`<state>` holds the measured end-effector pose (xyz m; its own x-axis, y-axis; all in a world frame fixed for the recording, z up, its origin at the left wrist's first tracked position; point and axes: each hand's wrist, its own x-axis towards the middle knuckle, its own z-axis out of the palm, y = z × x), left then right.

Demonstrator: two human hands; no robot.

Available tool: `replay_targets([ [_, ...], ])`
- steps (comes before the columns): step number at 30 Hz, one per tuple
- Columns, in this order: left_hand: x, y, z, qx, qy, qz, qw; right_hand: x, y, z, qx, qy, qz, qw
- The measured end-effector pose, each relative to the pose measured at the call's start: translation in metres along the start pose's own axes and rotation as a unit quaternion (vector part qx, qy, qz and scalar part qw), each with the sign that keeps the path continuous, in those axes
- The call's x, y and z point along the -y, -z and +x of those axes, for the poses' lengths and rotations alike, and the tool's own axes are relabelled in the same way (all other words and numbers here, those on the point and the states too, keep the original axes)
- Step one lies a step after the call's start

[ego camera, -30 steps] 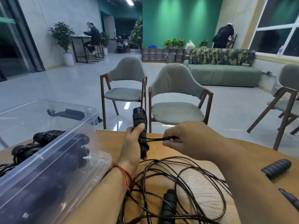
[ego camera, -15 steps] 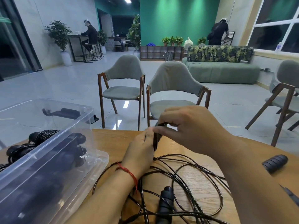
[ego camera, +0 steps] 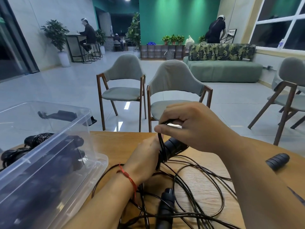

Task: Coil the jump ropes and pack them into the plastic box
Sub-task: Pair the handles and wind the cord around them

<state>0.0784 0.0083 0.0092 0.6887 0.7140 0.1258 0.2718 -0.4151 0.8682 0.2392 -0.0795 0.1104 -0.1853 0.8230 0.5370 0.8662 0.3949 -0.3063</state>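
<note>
Here, the left hand (ego camera: 145, 156) sits just below the middle of the view, back toward the camera, its fingers closed round a black jump rope handle (ego camera: 175, 146). The handle lies tilted, its free end pointing toward two o'clock. A red string (ego camera: 127, 176) circles that wrist.

Directly above, at twelve o'clock from the left hand, the right hand (ego camera: 189, 128) pinches a loop of the thin black cord (ego camera: 161, 146) between thumb and curled fingers. Several strands run down from that pinch and lie against the handle where the left hand clamps it.

The rest of the cord sprawls in loose, crossing loops over the wooden table (ego camera: 122, 142), from five to six o'clock of the hands. A second handle (ego camera: 165, 207) lies among those loops at six o'clock, near the bottom edge, untouched by either hand.

The clear plastic box (ego camera: 49, 142) stands on the table at nine o'clock, well apart from the hands, its open top tipped toward the camera. Inside it lie dark coiled ropes (ego camera: 38, 139) – how many, I cannot tell through the wall.

At three o'clock a ribbed black grip (ego camera: 278, 161) lies alone on the table. Two grey chairs (ego camera: 175, 80) stand beyond the far edge at twelve o'clock.
</note>
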Motion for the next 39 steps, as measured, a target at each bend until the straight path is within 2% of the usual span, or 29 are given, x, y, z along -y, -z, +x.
replay_targets([
  [4,-0.006,-0.007,-0.008,0.059,0.029,-0.108,0.992,-0.013,0.004,-0.002,-0.008,-0.055,0.024,0.998],
  [6,-0.008,-0.007,-0.011,0.081,0.009,-0.12,0.989,-0.022,0.006,-0.005,-0.015,-0.088,0.041,0.995],
  [9,-0.012,-0.006,-0.017,0.117,-0.059,-0.057,0.99,-0.029,0.004,-0.007,-0.015,-0.118,0.069,0.99],
  [12,-0.013,-0.006,-0.018,0.12,-0.129,0.072,0.982,-0.033,-0.002,-0.008,0.03,-0.147,0.127,0.98],
  [15,-0.013,-0.007,-0.02,0.104,-0.178,0.068,0.976,-0.043,-0.002,-0.013,0.059,-0.17,0.196,0.964],
  [18,-0.012,-0.007,-0.021,0.065,-0.176,-0.032,0.982,-0.053,-0.003,-0.015,0.043,-0.199,0.273,0.94],
  [21,-0.007,-0.009,-0.021,0.027,-0.187,-0.095,0.977,-0.063,-0.011,-0.018,0.061,-0.239,0.282,0.927],
  [23,-0.002,-0.008,-0.017,-0.026,-0.176,-0.14,0.974,-0.07,-0.022,-0.021,0.08,-0.262,0.274,0.922],
  [26,0.002,-0.005,-0.01,-0.089,-0.159,-0.154,0.971,-0.066,-0.039,-0.02,0.085,-0.288,0.266,0.916],
  [29,0.003,-0.001,-0.006,-0.13,-0.111,-0.208,0.963,-0.055,-0.042,-0.014,0.11,-0.271,0.222,0.93],
  [36,0.008,0.009,0.005,-0.201,-0.008,-0.347,0.916,-0.048,-0.044,-0.012,0.139,-0.238,0.11,0.955],
  [39,0.012,0.014,0.009,-0.244,0.014,-0.34,0.908,-0.044,-0.044,-0.01,0.148,-0.227,0.072,0.96],
])
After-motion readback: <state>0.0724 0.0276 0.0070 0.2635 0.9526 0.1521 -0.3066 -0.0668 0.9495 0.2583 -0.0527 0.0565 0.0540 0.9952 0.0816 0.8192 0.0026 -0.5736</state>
